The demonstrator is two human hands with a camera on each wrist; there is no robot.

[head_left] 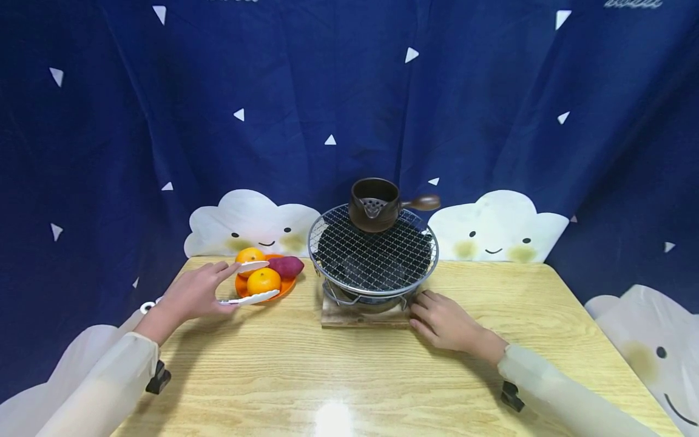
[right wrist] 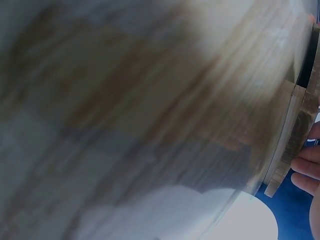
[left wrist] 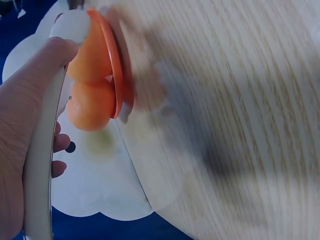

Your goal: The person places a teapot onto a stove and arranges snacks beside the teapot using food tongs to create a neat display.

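My left hand (head_left: pixel 199 288) holds white-tipped tongs (head_left: pixel 261 297), thumb on one arm and fingers on the other. The spread tips reach over an orange plate (head_left: pixel 285 292), either side of the front mandarin orange (head_left: pixel 264 281); whether they touch it, I cannot tell. A second mandarin (head_left: pixel 250 255) and a purple sweet potato (head_left: pixel 286 267) share the plate. At the table's middle, a round wire grill (head_left: pixel 377 261) tops a stove on a wooden board (head_left: pixel 360 319). My right hand (head_left: pixel 445 321) grips the board's right end, its fingers (right wrist: pixel 306 167) against the wood.
A dark brown side-handled teapot (head_left: pixel 374 212) stands at the back of the grill, its handle (head_left: pixel 423 202) pointing right. The wooden table (head_left: pixel 262 376) ends at a dark blue curtain (head_left: pixel 349 91) with white cloud shapes.
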